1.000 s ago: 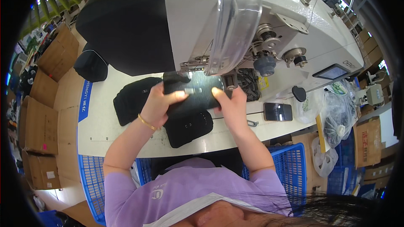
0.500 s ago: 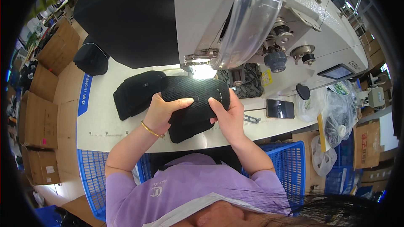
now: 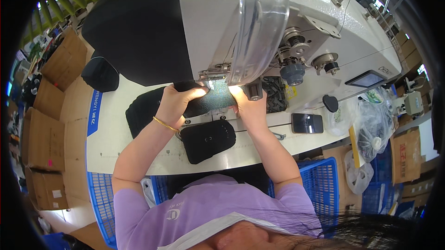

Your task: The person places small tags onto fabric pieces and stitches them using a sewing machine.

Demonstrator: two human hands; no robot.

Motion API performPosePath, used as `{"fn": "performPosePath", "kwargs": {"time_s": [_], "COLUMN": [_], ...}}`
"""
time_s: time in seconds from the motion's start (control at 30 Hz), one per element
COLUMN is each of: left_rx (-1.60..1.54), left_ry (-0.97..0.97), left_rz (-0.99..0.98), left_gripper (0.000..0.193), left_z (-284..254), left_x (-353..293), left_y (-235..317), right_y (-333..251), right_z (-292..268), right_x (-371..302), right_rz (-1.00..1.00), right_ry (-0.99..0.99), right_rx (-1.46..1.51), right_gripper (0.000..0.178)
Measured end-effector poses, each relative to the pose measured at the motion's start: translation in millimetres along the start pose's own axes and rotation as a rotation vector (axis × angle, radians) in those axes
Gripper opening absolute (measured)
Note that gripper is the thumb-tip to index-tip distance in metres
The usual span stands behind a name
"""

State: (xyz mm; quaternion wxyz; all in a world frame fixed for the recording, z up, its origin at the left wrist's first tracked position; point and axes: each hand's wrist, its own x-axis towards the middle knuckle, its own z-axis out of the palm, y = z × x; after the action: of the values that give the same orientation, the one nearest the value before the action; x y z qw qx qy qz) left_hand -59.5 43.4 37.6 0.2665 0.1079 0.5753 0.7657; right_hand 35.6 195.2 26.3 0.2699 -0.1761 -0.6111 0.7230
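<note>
Brightly lit in its middle, a dark, mesh-textured fabric piece (image 3: 217, 101) sits beneath the sewing machine's (image 3: 211, 23) head. The left hand (image 3: 174, 105) grips its left side, thumb on top; the right hand (image 3: 251, 109) grips its right side likewise.

A pale bench (image 3: 116, 150) spans the middle of the view, its front edge bowed by the lens, with a ruled scale running along it and a blue strip (image 3: 94, 113) at its left end. Below stand two blue lattice baskets, one at the left (image 3: 101, 192), one at the right (image 3: 327, 176). Tan floor (image 3: 74, 143) shows at the left, light glaring off its lower part. Brown cardboard boxes (image 3: 42, 139) line that side, some stacked; another carton (image 3: 398, 169) stands far right. Small bright patches (image 3: 421, 72) glint near the rims, too small to tell whether they are windows
</note>
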Motion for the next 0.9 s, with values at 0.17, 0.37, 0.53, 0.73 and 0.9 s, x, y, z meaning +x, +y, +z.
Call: {"fn": "performPosePath", "kwargs": {"time_s": [0.17, 0.37, 0.53, 0.73, 0.9], "left_rx": [0.019, 0.059, 0.068, 0.004, -0.158], "left_ry": [-0.003, -0.017, -0.041, 0.086, 0.110], "left_rz": [0.007, 0.000, 0.017, -0.049, -0.005], "left_gripper": [0.016, 0.024, 0.023, 0.019, 0.021], "left_z": [-0.6, -1.4, -4.1, -5.0, -13.3], "left_x": [-1.1, 1.4, 3.2, 3.2, 6.7], "left_y": [1.6, -1.0, -0.4, 3.2, -0.1], "right_y": [0.2, 1.9, -0.8, 3.0, -6.6], "right_z": [-0.4, -4.7, -3.5, -8.3, -7.8], "right_x": [-0.9, 1.7, 0.5, -1.1, -6.1], "right_rz": [-0.015, 0.009, 0.000, 0.005, 0.028], "right_ry": [-0.005, -0.073, -0.083, -0.113, -0.107], "right_rx": [-0.003, -0.097, -0.090, -0.058, -0.092], "right_gripper": [0.014, 0.015, 0.019, 0.021, 0.019]}}
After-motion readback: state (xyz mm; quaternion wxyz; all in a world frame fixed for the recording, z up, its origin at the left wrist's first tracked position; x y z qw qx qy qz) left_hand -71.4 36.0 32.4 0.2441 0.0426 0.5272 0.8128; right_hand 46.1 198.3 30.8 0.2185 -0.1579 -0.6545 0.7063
